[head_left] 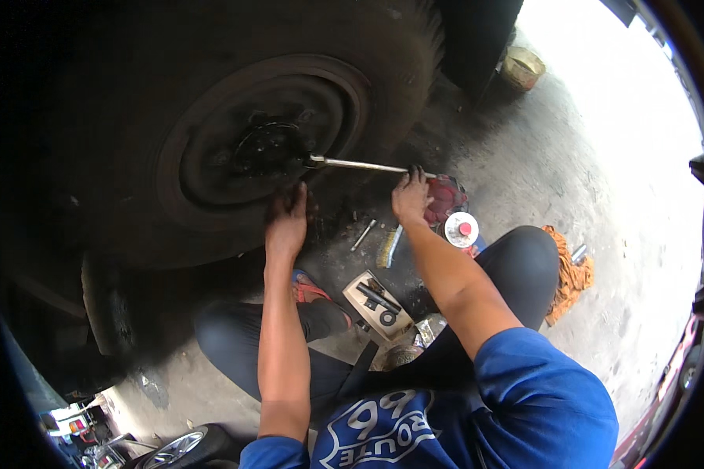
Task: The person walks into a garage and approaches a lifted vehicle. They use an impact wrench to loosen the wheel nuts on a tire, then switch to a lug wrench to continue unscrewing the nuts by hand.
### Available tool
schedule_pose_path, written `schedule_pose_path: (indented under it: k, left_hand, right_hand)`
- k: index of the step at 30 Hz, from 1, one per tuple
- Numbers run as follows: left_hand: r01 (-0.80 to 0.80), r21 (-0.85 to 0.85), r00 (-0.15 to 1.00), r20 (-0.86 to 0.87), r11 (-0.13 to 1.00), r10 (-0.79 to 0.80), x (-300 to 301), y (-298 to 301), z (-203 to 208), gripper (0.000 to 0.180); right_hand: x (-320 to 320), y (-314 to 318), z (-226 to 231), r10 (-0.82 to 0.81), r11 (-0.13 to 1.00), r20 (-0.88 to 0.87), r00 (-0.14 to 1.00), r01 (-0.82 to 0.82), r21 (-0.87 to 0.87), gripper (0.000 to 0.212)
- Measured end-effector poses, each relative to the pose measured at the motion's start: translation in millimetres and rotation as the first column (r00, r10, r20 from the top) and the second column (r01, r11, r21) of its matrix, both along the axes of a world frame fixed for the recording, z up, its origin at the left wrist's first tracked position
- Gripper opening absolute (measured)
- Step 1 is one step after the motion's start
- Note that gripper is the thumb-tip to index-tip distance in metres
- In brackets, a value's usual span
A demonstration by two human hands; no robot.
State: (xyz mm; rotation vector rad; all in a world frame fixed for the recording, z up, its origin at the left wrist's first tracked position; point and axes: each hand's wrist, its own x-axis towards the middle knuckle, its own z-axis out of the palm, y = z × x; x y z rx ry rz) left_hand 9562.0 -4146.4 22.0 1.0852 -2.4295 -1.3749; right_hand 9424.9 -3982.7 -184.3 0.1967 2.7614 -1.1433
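Observation:
A long chrome socket wrench (364, 165) reaches from the dark hub (270, 144) of a large wheel out to the right, nearly level. Around its outer end, my right hand (411, 199) is closed, with the fingers over the bar. My left hand (287, 219) is raised just below the hub, apart from the wrench. Its blackened fingers are stretched out and hold nothing that I can see. The wheel's big tyre (399, 70) fills the upper left. Deep shade hides the socket's exact seat on the hub.
On the concrete floor lie a short metal tool (364, 234), a bristle brush (387, 248) and a red cloth-like bundle (446, 199). A red-capped can (461, 230) stands by my right knee. A parts tray (399, 324) sits between my legs; an orange rag (571, 280) and bucket (522, 69) are rightward.

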Motion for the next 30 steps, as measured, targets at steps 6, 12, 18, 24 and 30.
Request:
schedule_pose_path:
  k: [6, 12, 18, 24, 30]
  left_hand:
    - [0.203, -0.138, 0.963, 0.210, 0.969, -0.172, 50, -16, -57, 0.038]
    - [0.152, -0.199, 0.986, 0.097, 0.968, -0.135, 55, -27, -64, 0.044]
    - [0.060, 0.476, 0.968, -0.242, 0.878, 0.066, -24, -16, -27, 0.052]
    - [0.039, 0.716, 0.869, -0.368, 0.697, 0.330, -77, -9, -28, 0.027]
    - [0.028, 0.794, 0.838, -0.349, 0.607, 0.419, -74, 31, -42, 0.025]
  right_hand:
    - [-33, -23, 13, 0.305, 0.923, -0.086, 0.948, -0.272, 0.272, 0.053]
    - [-38, -51, -12, 0.134, 0.991, -0.317, 0.939, -0.134, 0.024, 0.041]
    - [-45, -12, -22, 0.267, 0.963, -0.250, 0.931, -0.247, 0.110, 0.048]
    - [-60, 27, 8, 0.455, 0.815, 0.053, 0.889, -0.440, 0.377, 0.044]
    - [-103, 101, 91, 0.563, 0.586, 0.165, 0.810, -0.532, 0.611, 0.045]
